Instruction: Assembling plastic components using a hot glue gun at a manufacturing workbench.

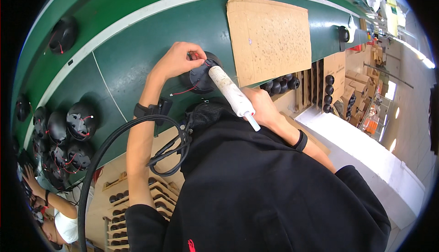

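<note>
A black round housing (200, 79) with a thin red wire and small connector lies on the green workbench in front of me. My left hand (178, 60) is over its far left side, thumb and forefinger pinched on red wire at the rim. My right hand (263, 106) is closed around a white sealant tube (227, 87), held at a slant. The tube's wide end overlaps the housing, and its pale nozzle (251, 121) points back toward my body. The fingers of my right hand are mostly hidden behind the tube.
A stained cardboard sheet (270, 37) lies right of the housing. Several similar black housings (82, 120) are grouped at the left, near a co-worker's hand (34, 182). A black cable (123, 128) loops by my left forearm. A tape roll (344, 34) sits far right.
</note>
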Motion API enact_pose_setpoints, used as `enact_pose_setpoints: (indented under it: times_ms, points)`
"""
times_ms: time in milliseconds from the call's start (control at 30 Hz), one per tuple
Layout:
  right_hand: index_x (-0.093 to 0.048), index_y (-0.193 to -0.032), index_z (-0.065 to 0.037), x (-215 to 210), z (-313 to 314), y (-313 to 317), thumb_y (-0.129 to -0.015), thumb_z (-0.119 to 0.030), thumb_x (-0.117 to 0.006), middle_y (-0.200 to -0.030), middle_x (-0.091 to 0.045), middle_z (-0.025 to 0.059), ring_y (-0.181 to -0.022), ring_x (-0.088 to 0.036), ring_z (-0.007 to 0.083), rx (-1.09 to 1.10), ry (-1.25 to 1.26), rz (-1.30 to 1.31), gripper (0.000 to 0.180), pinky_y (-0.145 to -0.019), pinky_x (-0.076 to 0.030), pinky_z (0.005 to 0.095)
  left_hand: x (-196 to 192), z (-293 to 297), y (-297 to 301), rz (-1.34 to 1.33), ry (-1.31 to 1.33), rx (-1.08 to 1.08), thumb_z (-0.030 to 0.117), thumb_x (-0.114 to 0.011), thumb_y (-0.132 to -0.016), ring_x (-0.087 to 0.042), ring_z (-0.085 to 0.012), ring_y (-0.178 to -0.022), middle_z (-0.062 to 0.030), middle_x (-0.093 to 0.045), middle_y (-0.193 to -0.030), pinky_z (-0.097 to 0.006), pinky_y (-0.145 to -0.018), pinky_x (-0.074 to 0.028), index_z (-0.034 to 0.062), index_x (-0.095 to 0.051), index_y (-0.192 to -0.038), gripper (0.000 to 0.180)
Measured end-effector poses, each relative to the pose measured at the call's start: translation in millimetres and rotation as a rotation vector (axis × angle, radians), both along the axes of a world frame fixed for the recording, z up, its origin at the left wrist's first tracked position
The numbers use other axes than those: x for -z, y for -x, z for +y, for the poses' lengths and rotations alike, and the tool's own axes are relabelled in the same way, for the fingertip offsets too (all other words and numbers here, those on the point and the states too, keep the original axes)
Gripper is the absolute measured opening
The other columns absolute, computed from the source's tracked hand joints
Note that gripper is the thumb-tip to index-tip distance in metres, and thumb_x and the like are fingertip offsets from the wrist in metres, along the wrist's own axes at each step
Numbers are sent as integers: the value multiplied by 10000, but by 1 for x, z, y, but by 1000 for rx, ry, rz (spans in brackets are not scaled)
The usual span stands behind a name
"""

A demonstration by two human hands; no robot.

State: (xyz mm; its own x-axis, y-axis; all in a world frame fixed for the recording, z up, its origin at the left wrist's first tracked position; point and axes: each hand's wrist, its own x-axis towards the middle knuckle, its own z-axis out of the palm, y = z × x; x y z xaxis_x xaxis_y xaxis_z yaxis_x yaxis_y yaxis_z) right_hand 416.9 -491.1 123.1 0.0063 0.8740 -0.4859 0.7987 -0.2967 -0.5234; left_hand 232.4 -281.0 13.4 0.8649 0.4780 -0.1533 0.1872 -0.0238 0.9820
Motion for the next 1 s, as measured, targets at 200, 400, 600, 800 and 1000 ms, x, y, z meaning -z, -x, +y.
enact_pose_setpoints:
  times_ms: [200,400,600,800,1000]
  points:
    - [-571,-835,1,-4,-3,-6,-700,-207,-708,-773,-601,210,-748,-610,415,-25,-151,81,283,-674,-487,455,-2,-4,6,33,50,-74,138,-685,-826,-615,-143,-759,-62,-690,-842,-291,-688,-492,31,-710,-947,164]
    - [-559,-772,3,-3,6,-4,-675,-159,-696,-720,-601,193,-717,-611,407,-17,-71,87,234,-628,-481,446,32,-12,36,96,19,-278,234,-665,-886,-657,-175,-811,-115,-700,-979,-315,-731,-519,56,-655,-1142,311]
    - [-595,-809,10,-13,-7,-25,-661,-86,-678,-724,-604,191,-705,-636,372,47,-105,169,195,-613,-491,394,26,-34,53,204,286,-159,196,-673,-903,-657,-181,-856,-178,-587,-1179,-302,-717,-568,76,-462,-1384,539]
    - [-655,-1026,-6,-29,-29,-49,-877,-134,-664,-839,-685,55,-708,-648,126,522,118,266,197,-608,-499,294,33,-75,7,188,-105,-346,310,-690,-864,-693,-298,-920,-232,-652,-1126,-407,-810,-538,33,-487,-1308,561]
    - [-477,-1298,0,-35,-37,-60,-845,-23,-609,-1116,-629,101,-663,-609,133,778,-17,693,473,-573,-492,262,38,21,54,197,-411,-696,179,-693,-815,-658,-298,-931,-135,-671,-1080,-408,-818,-523,25,-656,-1053,286]
